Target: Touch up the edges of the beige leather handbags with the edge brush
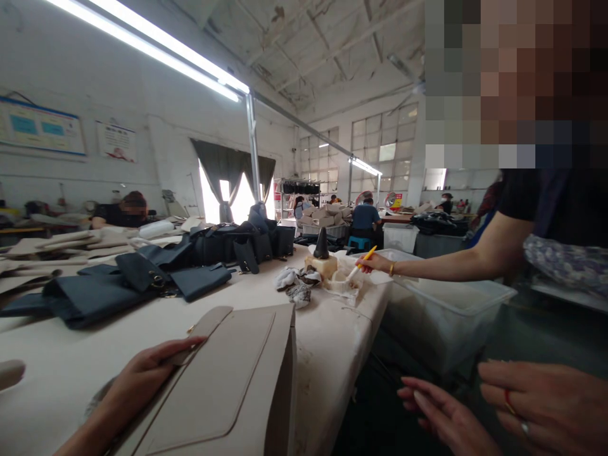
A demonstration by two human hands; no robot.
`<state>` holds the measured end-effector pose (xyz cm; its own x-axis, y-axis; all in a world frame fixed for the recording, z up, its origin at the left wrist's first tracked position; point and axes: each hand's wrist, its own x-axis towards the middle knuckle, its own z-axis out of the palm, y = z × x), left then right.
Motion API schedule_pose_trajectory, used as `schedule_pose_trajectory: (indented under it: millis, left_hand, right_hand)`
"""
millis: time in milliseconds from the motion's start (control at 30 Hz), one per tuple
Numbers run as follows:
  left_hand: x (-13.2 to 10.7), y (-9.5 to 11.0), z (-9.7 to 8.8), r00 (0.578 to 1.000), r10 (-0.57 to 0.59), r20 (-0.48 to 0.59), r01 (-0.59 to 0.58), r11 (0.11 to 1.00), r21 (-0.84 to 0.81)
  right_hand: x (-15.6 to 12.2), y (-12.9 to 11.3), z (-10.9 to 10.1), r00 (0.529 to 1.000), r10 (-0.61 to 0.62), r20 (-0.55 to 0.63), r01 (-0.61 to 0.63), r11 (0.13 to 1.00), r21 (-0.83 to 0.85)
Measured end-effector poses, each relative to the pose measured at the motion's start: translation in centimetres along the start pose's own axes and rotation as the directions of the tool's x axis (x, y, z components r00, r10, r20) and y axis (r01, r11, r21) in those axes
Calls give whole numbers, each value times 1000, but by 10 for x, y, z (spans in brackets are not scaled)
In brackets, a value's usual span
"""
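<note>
Closest to you, at the bottom left of the frame, your left hand (137, 386) rests on a beige leather panel (213, 386). The fingers lie together across the edge of its flap, but the thumb is out of sight, so you can't tell whether they're clamped. The panel's long axis runs from the bottom edge of the frame up and to the right, and its right side drops over the edge of the long work table (342, 316).

Your left hand is clearly the nearer one. Your right hand (441, 418) is off at the lower right, well apart from the panel, with its fingers slightly spread and holding nothing visible. Just beside it is a ringed hand (546, 405) - probably the co-worker's, though you can't be sure.

Farther up the table, navy leather pieces (90, 297) lie at the left. At centre, a black cone (322, 244) stands on a pale block (318, 266), near crumpled cloth (289, 282). From the right, a co-worker's arm (451, 266) reaches over a clear plastic tub (451, 323) with a yellow pen (365, 256) - and beyond, at the back of the room, a seated worker in a blue shirt (365, 218) faces away.
</note>
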<state>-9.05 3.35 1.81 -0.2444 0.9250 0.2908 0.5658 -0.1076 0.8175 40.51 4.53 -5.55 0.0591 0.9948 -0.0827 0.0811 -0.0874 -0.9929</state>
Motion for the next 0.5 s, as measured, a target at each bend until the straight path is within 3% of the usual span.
schedule_pose_trajectory:
  millis: [200,500]
  left_hand:
    - [0,-6,8,1000,25,15,-26,998,51]
    - [1,-10,18,996,84,16,-85,972,220]
  right_hand:
    - [10,-16,0,999,-11,-45,16,995,97]
    - [-12,3,6,987,152,-43,-142,973,180]
